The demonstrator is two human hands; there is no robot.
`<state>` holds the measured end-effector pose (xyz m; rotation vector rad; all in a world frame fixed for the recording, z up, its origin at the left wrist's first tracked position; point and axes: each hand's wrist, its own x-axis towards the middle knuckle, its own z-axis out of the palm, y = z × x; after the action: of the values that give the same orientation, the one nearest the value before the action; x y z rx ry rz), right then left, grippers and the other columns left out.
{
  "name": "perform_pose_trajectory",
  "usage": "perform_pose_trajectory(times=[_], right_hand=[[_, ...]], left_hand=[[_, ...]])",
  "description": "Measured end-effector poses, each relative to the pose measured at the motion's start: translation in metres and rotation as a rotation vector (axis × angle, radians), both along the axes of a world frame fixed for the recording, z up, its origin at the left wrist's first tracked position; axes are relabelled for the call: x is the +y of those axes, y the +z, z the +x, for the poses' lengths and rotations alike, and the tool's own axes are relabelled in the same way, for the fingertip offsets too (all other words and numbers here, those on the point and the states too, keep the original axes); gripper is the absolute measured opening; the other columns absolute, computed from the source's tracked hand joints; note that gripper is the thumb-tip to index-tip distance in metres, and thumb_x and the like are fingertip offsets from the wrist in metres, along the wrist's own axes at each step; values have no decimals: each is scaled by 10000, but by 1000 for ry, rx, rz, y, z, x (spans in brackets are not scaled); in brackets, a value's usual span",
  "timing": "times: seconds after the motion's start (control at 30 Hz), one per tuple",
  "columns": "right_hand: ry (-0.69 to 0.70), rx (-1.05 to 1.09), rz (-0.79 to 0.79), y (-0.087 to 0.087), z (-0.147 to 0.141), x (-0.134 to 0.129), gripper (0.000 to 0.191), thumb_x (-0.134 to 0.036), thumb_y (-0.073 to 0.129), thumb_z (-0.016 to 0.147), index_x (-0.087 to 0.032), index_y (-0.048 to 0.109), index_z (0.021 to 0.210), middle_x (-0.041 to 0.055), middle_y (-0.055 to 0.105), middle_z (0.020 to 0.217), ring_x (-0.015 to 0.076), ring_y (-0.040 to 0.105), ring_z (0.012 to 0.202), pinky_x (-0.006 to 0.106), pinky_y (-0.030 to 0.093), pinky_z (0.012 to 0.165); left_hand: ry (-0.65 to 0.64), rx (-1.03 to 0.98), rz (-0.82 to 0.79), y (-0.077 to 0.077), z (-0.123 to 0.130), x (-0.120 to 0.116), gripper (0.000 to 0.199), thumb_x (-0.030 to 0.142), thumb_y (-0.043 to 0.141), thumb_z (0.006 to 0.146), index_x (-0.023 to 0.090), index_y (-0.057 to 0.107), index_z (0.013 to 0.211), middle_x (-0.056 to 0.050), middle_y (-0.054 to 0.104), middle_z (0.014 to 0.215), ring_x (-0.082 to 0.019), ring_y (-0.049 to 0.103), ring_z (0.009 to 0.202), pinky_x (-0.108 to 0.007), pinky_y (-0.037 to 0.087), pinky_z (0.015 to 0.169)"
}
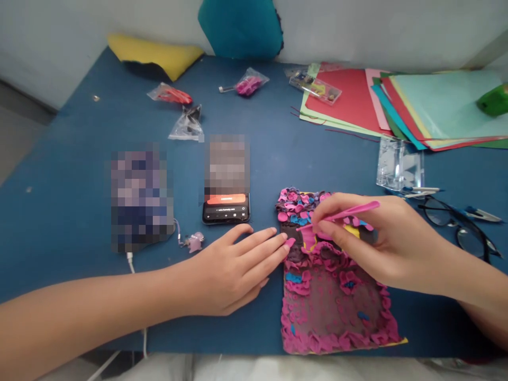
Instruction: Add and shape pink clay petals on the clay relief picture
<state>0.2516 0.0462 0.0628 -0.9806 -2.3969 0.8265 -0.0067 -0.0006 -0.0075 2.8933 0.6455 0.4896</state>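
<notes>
A clay-covered panel (333,307), brown with pink ruffled edges and blue bits, lies on the blue table (159,333). Over its upper part, my right hand (369,238) pinches a slim pink tool (351,211), whose tip is at the clay near a pink and yellow patch (308,238). My left hand (242,267) rests palm down with its fingers stretched out, fingertips at the panel's left edge beside a small loose-looking pink piece (291,243).
A phone (226,206) and a blurred case with a cable (143,201) lie left. Bagged clay (249,84) sits behind. Coloured paper sheets (341,100), a clear plastic box (400,164), pens and eyeglasses (436,210) are at the right.
</notes>
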Motion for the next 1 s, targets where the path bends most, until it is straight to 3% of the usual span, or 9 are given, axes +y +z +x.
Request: perform_pose_trajectory(times=[0.3,0.57,1.0], right_hand=[[6,38,79,-14,-10,-4,140,-73,541,937,-184,604,879,-2,704,743,89,666,625,167,517,602],[43,34,149,-20,-11,-8,150,-75,500,965,-190,595,949,27,719,811,128,684,720,224,551,658],[36,13,178,-24,-13,-10,139,-67,513,961,-190,566,925,21,684,767,128,625,669,238,522,637]], left_hand=[[-14,10,-1,2,0,3,402,182,327,1046,63,506,1385,-104,567,1440,-256,506,1320,-426,340,1047],[-20,10,1,1,0,2,409,178,314,1047,63,494,1396,-102,553,1454,-259,500,1322,-435,332,1030],[-15,2,2,-1,0,2,417,185,320,1044,67,489,1407,-93,548,1461,-250,493,1332,-433,343,1028]])
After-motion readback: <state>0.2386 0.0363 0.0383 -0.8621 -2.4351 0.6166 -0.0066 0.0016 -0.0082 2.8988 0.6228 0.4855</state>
